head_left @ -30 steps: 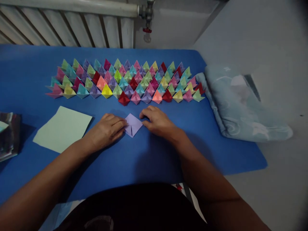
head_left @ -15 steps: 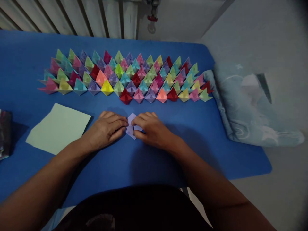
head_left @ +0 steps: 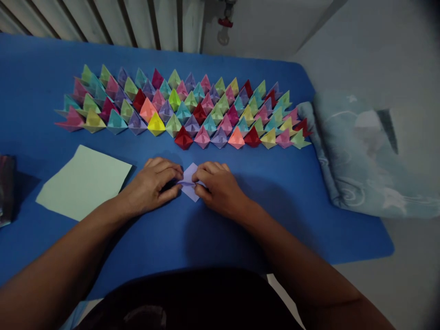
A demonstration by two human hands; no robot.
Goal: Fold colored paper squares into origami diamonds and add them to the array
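left hand (head_left: 153, 183) pinching | right hand (head_left: 219, 187) pinching | forearms (head_left: 288, 243) angled inward

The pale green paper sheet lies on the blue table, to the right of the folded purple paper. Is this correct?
Wrong side: the head view shows the pale green paper sheet lying on the blue table, left of the folded purple paper.

The hands (head_left: 153, 183) are bare, the dark top (head_left: 209, 302) faintly marked.

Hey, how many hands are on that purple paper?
2: the left hand pinches the purple paper at its left corner, the right hand its right side. None seem hidden.
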